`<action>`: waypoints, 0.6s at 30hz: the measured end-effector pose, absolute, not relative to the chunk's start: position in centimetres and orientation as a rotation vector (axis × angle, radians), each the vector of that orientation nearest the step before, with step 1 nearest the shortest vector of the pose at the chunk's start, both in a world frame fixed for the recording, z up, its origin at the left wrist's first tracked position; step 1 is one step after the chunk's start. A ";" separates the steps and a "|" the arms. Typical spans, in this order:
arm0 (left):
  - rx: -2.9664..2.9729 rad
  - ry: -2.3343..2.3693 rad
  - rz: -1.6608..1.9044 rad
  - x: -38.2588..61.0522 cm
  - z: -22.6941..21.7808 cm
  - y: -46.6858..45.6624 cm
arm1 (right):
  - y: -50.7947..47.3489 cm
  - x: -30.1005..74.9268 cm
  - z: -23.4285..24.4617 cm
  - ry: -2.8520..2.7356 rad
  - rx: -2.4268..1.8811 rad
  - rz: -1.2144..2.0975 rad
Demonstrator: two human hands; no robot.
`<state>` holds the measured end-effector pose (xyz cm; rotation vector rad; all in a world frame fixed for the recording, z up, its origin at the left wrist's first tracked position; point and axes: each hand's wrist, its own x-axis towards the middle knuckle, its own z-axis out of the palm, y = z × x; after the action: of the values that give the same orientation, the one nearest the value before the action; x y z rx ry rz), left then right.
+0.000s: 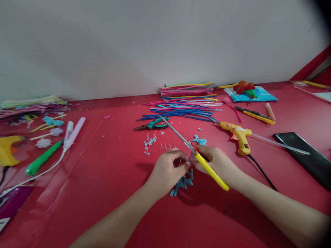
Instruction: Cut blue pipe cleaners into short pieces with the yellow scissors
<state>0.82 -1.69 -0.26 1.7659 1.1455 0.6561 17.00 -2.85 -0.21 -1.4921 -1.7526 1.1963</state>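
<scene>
The left hand pinches a tiny piece, fingertips together; the right hand clasps one pair of scissors above the counter. I count one pair of pliers, two glue guns.

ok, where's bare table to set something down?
Biggest free patch: red table between the pink corded tool and left hand. Smaller: this side of the cut blue strips.
Crowded: far side, pliers, pipe cleaners; right, glue gun, black phone.

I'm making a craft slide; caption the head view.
Right hand holding yellow-handled scissors, close beside left hand, near short blue pieces on a red table.
</scene>
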 end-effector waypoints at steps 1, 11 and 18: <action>1.698 1.140 0.670 0.8 -0.3 -1.6 | -2.9 17.1 -0.2 -1.756 -1.495 1.181; 0.942 1.076 1.118 -0.4 -0.2 0.2 | -2.9 17.9 0.2 -2.171 -1.792 0.513; 0.852 0.940 1.251 -0.7 0.2 0.1 | -3.3 17.6 -0.4 -2.404 -1.757 0.242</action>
<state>-0.68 0.14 0.22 0.8516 0.9398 1.2512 17.56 -3.33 -0.45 -1.7569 -2.4043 0.2416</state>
